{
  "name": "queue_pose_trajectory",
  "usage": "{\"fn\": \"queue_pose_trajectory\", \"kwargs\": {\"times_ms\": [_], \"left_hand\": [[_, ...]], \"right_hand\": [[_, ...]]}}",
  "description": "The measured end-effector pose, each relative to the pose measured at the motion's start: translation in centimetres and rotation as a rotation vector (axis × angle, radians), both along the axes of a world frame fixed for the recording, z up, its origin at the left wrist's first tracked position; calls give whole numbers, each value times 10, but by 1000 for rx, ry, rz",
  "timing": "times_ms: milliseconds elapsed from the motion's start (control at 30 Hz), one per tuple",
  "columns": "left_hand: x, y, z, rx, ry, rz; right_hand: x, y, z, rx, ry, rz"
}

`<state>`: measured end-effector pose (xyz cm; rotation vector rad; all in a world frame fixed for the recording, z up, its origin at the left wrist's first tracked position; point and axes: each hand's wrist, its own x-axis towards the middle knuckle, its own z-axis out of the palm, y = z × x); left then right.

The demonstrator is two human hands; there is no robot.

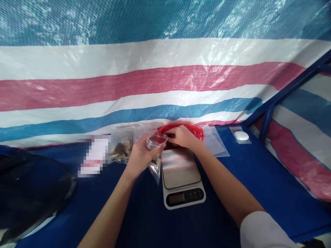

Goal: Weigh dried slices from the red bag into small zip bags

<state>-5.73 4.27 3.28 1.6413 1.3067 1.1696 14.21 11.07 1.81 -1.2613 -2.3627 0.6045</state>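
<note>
My left hand is closed round a small clear plastic cup, its open mouth tilted toward the right. Just beside it, my right hand reaches over a red plastic bag or basket; which of the two it is, I cannot tell. The fingers of that hand are curled together at the dark opening, and what they hold is hidden. Below both hands lies a white digital scale with a bare metal plate. Left of my left hand rests a clear bag of pale and brown dried pieces.
Flat clear bags lie right of the red thing. Farther right, a white rounded object sits on a small clear bag. A black round object takes up the blue table's left side. Behind hangs a striped tarp.
</note>
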Motion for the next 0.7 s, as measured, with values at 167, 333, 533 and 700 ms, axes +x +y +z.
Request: {"fn": "queue_pose_trajectory", "kwargs": {"times_ms": [167, 333, 533, 700], "left_hand": [[2, 0, -2, 11, 28, -22], [11, -2, -10, 46, 74, -67], [21, -7, -10, 106, 113, -184], [21, -7, -9, 102, 121, -211]], "right_hand": [[22, -13, 14, -129, 333, -10], [34, -31, 41, -126, 481, 124], [23, -45, 60, -63, 211, 219], [12, -48, 61, -65, 20, 237]]}}
